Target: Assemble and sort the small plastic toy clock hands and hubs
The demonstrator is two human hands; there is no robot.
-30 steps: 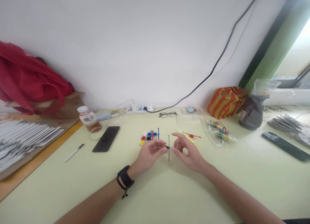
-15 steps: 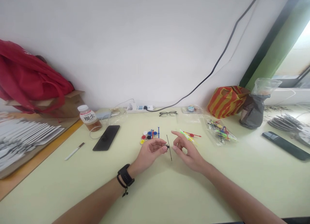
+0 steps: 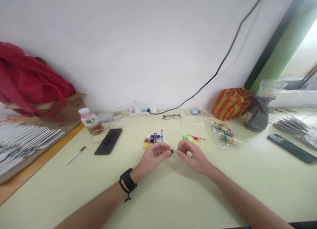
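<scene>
My left hand (image 3: 158,152) is closed, its thumb and index finger pinching a small black propeller-like piece (image 3: 172,151) by its hub. The thin blade of this piece stands roughly upright and looks faint and smeared. Just right of it is my right hand (image 3: 190,154), fingers curled and thumb tip near the index tip; I see nothing between them. Behind my left hand lie small round coloured wheels (image 3: 145,145) and a blue rod (image 3: 161,135). Beyond my right hand are green and yellow plastic pieces (image 3: 185,136) and a red rod piece (image 3: 196,138).
At left are a phone (image 3: 108,141), a bottle (image 3: 91,120) and a white-and-brown pen-like stick (image 3: 75,155). Glasses (image 3: 171,116) and a power strip (image 3: 142,111) lie by the wall. A clear bag of coloured parts (image 3: 226,135) and a dark flat object (image 3: 292,148) are at right.
My right hand's fingers have curled in and come nearer the black piece. Its blade, a sharp dark line before, is now faint and blurred. My left hand has stayed put.
</scene>
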